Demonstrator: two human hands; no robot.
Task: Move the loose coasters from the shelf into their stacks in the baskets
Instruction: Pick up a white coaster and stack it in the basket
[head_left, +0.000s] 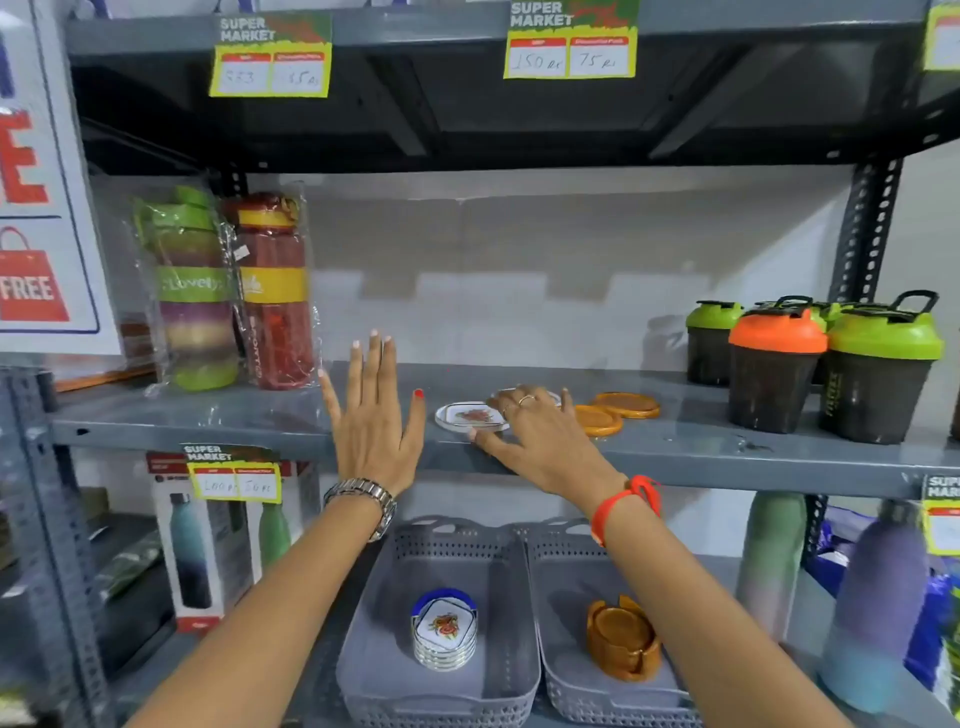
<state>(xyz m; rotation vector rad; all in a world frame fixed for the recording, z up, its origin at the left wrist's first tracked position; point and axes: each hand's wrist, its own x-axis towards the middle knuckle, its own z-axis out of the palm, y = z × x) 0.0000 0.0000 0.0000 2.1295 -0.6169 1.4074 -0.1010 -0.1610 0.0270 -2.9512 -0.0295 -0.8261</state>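
Note:
A white coaster with a red flower print (465, 415) lies on the grey shelf (701, 452). My right hand (535, 431) rests over its right edge, fingers spread and touching it; a second white coaster peeks out behind the fingers. Two round wooden coasters (618, 410) lie just right of that hand. My left hand (374, 415) hovers flat and open at the shelf's front, left of the white coaster. Below, the left grey basket (514, 623) holds a stack of white coasters (445, 631). The right grey basket (566, 649) holds a wooden coaster stack (621, 642) in a holder.
Wrapped bottles (234, 291) stand at the shelf's left and shaker cups (810, 364) at its right. Boxed bottles (218, 535) sit on the lower shelf at left, tall bottles (878, 597) at right. Price tags hang from the shelf edges.

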